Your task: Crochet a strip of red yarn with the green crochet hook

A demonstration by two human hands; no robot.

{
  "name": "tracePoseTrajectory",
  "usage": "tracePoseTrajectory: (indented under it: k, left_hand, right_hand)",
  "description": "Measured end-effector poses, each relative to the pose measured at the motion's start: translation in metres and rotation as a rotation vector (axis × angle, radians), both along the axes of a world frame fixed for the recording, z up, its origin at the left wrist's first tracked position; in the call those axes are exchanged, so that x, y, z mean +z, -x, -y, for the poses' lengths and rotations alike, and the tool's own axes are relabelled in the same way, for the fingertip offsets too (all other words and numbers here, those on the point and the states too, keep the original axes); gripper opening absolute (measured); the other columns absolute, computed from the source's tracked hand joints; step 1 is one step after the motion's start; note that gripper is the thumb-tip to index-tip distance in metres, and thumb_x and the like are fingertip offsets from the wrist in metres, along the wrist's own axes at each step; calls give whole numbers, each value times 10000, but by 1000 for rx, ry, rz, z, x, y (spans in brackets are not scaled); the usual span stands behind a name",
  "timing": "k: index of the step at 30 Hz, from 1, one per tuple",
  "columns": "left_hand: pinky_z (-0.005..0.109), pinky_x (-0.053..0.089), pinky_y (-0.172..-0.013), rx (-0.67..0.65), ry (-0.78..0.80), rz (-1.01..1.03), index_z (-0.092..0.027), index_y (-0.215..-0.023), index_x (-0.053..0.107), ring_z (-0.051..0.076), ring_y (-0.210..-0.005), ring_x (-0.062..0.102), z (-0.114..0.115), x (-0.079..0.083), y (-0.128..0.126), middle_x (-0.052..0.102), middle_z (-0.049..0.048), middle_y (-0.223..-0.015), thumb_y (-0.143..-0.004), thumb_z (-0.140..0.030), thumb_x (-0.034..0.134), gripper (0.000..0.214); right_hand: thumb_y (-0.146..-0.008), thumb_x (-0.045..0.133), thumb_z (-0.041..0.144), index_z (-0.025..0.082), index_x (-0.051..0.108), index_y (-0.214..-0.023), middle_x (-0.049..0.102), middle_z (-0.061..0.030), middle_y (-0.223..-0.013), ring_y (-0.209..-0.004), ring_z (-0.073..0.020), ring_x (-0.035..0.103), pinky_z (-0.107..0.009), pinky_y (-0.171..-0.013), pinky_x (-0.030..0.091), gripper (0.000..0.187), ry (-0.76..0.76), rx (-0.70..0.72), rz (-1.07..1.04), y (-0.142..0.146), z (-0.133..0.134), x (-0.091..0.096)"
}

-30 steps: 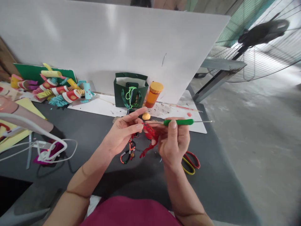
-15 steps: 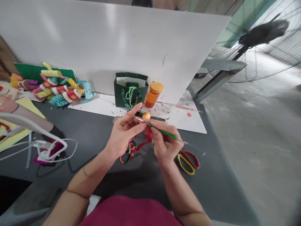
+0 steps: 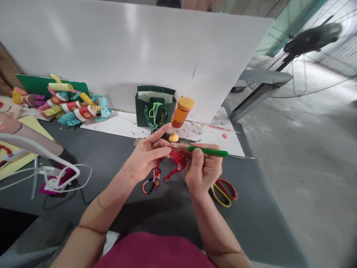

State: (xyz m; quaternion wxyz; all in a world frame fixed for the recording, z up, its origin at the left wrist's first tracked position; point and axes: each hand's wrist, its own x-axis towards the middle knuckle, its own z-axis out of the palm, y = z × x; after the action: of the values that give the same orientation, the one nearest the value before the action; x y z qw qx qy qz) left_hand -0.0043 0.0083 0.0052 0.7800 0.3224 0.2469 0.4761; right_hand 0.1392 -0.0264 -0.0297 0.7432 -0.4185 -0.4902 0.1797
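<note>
A: Start with the surface and the room, taking the clock face as centred on the red piece.
B: A dark grey, smooth bench [image 3: 251, 223] lies beneath. At twelve a glossy white upright panel [image 3: 111, 44] backs it; toward two, a wire-caged fan [image 3: 312, 39] stands over a grey concrete floor [image 3: 306, 130].
A: And on the bench?
B: A dark green paper bag [image 3: 141, 113] at eleven, a translucent orange bottle with a yellow lid [image 3: 180, 116] just past twelve, red-and-yellow looped handles [image 3: 224, 193] near four, a strand of orange and black beads [image 3: 155, 175] near seven.
A: Now the hands.
B: The left hand [image 3: 142, 158] is partly open, index finger stretched out, thumb and a finger pinching the edge of a red crocheted yarn piece [image 3: 177, 160]. That hangs between both hands, above the bench.
A: And the right?
B: The right hand [image 3: 199, 171] is curled, thumb pressed on a green-handled metal hook [image 3: 209, 151] whose near end meets the yarn by the left thumb. I cannot tell whether its lower fingers grip the yarn.
</note>
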Motion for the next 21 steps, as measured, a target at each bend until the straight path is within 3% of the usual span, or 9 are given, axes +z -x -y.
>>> tracePoseTrajectory:
  k: [5,8,11,15,18,21]
  left_hand:
    - [217,505,-747,-65,-36,-11,-292,-1136,838,89,-728,606,-1,-2,4,709,-33,-765,-693,-138,921,477]
    - [271,532,-846,-113,-40,-20,-289,-1118,846,117,-777,638,-1,-4,7,739,-13,-821,-687,-161,919,455]
    - [305,548,-893,-154,-50,-21,-287,-1093,854,140,-819,676,1,-4,6,755,-1,-837,-676,-203,935,432]
    - [307,571,-865,-46,-132,-90,-308,-1119,844,151,-850,689,6,-1,0,784,5,-904,-703,-186,916,440]
    - [297,576,-867,68,-217,-194,-334,-1171,823,147,-870,686,6,1,0,797,-8,-970,-715,-177,906,490]
    - [331,575,-909,103,-281,-278,-325,-1212,807,166,-892,696,6,3,3,805,-4,-980,-733,-196,896,504]
  right_hand:
    - [-1029,590,434,299,623,-1043,735,-7,-799,-597,-182,736,-325,-556,626,141,70,108,-91,-2,-2,1]
    - [-1023,573,503,300,596,-1005,705,16,-699,-557,-190,708,-316,-502,587,205,135,175,-167,-4,-6,4]
    - [-1002,589,545,311,595,-982,684,46,-650,-485,-174,644,-303,-456,547,235,200,335,-235,-4,-9,7]
    - [-910,744,520,294,644,-914,724,50,-731,-456,-107,559,-225,-387,439,247,171,455,-325,4,-10,7]
    - [-886,782,488,280,665,-884,679,70,-674,-396,-67,456,-180,-318,305,239,169,439,-364,9,-10,7]
    - [-848,806,512,274,668,-874,652,78,-642,-378,-59,446,-173,-310,294,277,216,395,-397,10,-12,8]
